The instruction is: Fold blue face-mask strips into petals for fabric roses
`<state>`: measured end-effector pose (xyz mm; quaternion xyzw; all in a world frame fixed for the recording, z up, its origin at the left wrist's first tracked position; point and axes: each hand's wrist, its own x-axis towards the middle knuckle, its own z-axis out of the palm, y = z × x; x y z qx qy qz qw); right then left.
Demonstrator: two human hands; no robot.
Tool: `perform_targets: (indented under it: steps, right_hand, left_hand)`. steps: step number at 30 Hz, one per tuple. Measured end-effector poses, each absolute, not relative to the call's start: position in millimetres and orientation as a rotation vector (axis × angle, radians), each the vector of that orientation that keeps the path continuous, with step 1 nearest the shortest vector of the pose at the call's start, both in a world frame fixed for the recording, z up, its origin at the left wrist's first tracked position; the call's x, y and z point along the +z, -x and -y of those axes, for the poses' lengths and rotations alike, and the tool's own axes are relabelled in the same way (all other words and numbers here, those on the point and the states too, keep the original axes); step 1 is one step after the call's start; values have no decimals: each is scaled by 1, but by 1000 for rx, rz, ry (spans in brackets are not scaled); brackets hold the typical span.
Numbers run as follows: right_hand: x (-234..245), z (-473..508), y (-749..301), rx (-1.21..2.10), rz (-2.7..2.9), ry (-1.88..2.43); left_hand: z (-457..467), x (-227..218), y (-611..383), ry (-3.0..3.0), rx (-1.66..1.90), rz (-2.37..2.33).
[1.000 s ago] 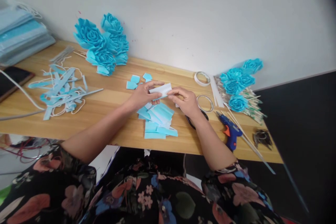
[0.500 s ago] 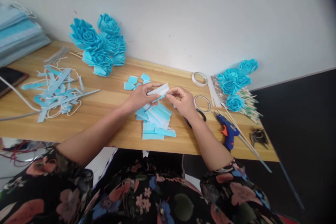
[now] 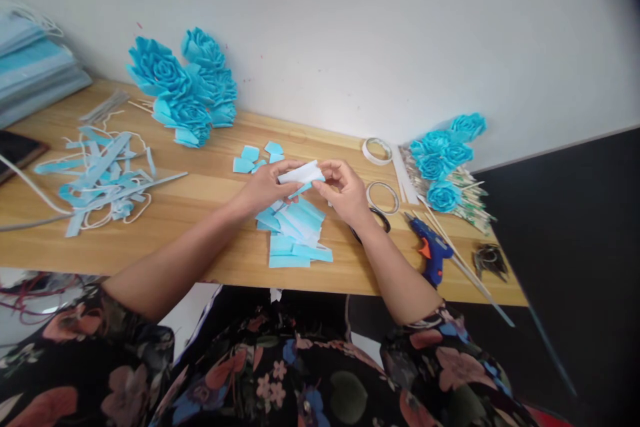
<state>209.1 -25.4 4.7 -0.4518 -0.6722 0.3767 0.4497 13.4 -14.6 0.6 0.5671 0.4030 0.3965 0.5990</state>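
Observation:
Between my two hands is a folded piece of thin mask fabric (image 3: 301,173), white on top with light blue at its lower edge. My left hand (image 3: 267,185) pinches its left end between thumb and fingers. At the other end, my right hand (image 3: 345,192) closes its thumb and fingertips on the right corner. Below them on the table lies a loose pile of blue and white fabric pieces (image 3: 300,223). Behind my left hand are several small cut blue petals (image 3: 245,164).
Blue fabric roses (image 3: 175,83) stand at back left, more roses (image 3: 443,150) at right. Tangled strips and ear loops (image 3: 107,177) lie left, near stacked masks (image 3: 35,67). Tape rolls (image 3: 377,151), a blue glue gun (image 3: 434,250) and sticks (image 3: 467,270) sit right of my right arm.
My right fingers have shifted slightly on the fabric's right end, which looks more folded over. My left hand keeps its pinch. The whole view has moved a little.

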Motion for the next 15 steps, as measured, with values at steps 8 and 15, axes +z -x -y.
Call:
perform_targets:
  steps: [8, 15]
  right_hand:
    - [7, 29, -206, 903, 1672, 1132]
    - [5, 29, -206, 910, 1684, 1159]
  left_hand:
    - [16, 2, -14, -1476, 1002, -929]
    - [14, -2, -14, -1495, 1046, -1015]
